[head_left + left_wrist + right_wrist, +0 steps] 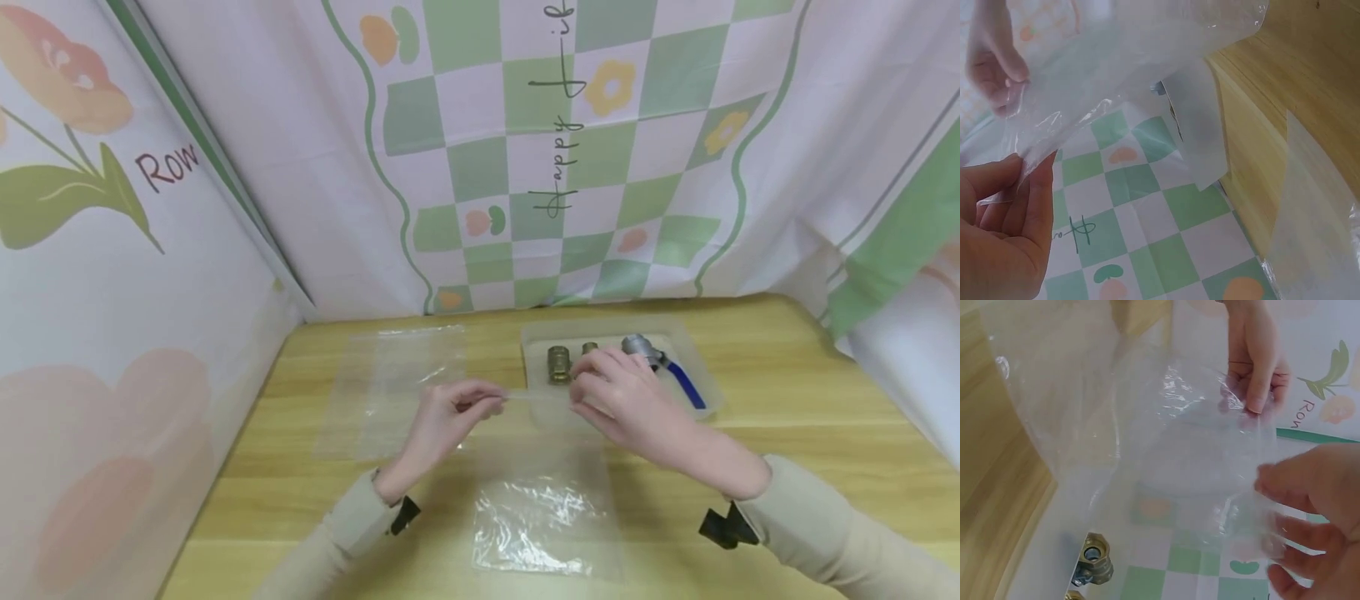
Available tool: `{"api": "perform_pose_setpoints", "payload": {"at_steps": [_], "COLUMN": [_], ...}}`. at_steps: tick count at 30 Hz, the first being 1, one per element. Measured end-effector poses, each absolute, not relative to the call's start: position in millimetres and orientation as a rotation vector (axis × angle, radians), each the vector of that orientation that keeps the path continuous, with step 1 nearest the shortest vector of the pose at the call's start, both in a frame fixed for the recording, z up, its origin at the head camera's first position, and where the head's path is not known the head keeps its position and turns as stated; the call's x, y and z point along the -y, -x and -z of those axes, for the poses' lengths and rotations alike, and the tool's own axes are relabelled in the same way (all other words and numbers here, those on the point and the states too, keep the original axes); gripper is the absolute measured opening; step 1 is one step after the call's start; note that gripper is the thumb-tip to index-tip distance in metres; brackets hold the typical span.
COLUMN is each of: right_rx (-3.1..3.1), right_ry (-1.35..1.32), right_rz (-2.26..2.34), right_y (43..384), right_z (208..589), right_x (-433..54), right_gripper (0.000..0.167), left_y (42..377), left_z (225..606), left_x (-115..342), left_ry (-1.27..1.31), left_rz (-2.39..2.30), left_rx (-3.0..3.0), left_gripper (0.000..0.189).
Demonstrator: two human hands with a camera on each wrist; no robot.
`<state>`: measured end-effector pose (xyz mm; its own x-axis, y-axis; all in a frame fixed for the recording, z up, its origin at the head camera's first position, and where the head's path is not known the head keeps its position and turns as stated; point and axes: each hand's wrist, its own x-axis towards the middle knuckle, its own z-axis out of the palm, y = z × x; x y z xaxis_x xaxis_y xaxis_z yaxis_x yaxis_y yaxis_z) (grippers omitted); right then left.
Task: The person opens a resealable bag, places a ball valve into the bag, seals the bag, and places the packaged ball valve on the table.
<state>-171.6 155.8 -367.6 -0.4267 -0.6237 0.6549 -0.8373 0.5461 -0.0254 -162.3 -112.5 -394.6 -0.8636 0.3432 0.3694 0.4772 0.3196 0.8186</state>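
A clear plastic bag [542, 512] hangs between my two hands, its upper edge stretched from one to the other. My left hand [453, 421] pinches one corner between thumb and fingers. At the opposite corner, my right hand [637, 408] holds the edge; in the right wrist view its thumb and fingers [1300, 534] lie on either side of the film. Behind the right hand is a translucent tray [708, 367] holding a brass fitting [558, 365], a second fitting [590, 347] partly hidden by that hand, and a silver valve with a blue lever [684, 385].
Another clear plastic bag [397, 375] lies flat on the wooden table [795, 433], left of the tray. Printed curtains [480, 167] hang behind the table's back edge and along both sides.
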Motion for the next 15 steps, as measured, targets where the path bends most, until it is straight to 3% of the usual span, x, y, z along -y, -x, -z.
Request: {"api": "perform_pose_setpoints", "payload": {"at_steps": [5,15], "right_rx": [2.407,2.504], "right_ry": [-1.205,-1.115], "right_rz": [-0.622,-0.696], "right_y": [169.8,168.1], "right_z": [361.1,357.8], "right_x": [-157.8,-158.6], "right_gripper": [0.003,0.009], "left_y": [160.7,158.2], "left_z": [394.8,394.8], "left_x": [114.0,111.5], "left_ry": [0.781,0.836], "left_rz": [1.589,1.592], "left_rx": [2.447,2.443], "left_gripper": [0.017,0.016]}}
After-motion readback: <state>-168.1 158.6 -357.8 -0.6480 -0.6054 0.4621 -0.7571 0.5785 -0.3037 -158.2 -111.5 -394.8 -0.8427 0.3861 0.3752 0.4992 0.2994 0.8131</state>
